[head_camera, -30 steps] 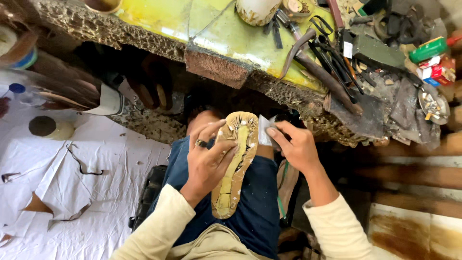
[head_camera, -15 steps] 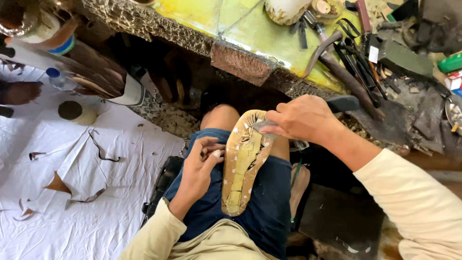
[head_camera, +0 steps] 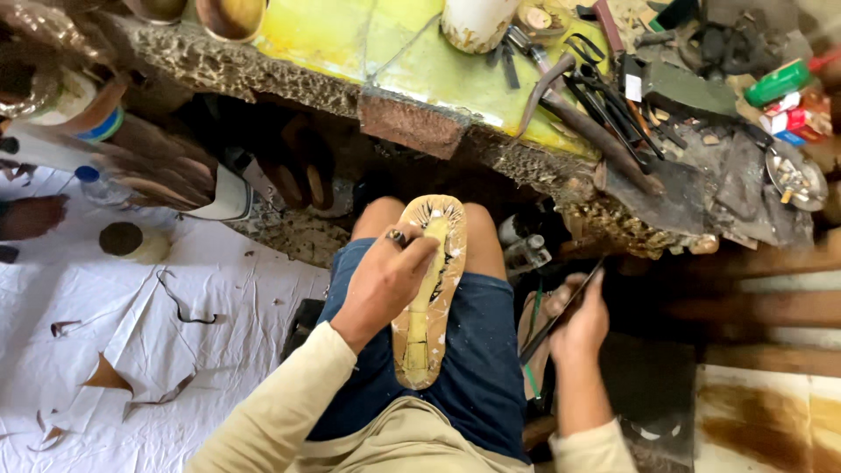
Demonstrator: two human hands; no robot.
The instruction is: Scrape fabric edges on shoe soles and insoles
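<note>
Sole [head_camera: 427, 298] lies along the lap at 6 o'clock, left hand [head_camera: 383, 285] clamped on its edge with glue already streaked down the middle (edges look bare). Right hand [head_camera: 578, 322], at 4 o'clock, grips a thin dark tool [head_camera: 561, 313] beside the knee, so the sole work looks partway done.

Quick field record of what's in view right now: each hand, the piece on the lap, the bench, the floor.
left hand: rests on the shoe sole, fingers curled over its upper half
right hand: down beside the right thigh, grip closed on a thin dark flat piece; what it is cannot be told
shoe sole: lies lengthwise on the lap, yellow-smeared, toe toward the bench
workbench: yellow-stained top, crusted edge, scissors and other tools at right
floor: white sheet with scraps at left
</note>
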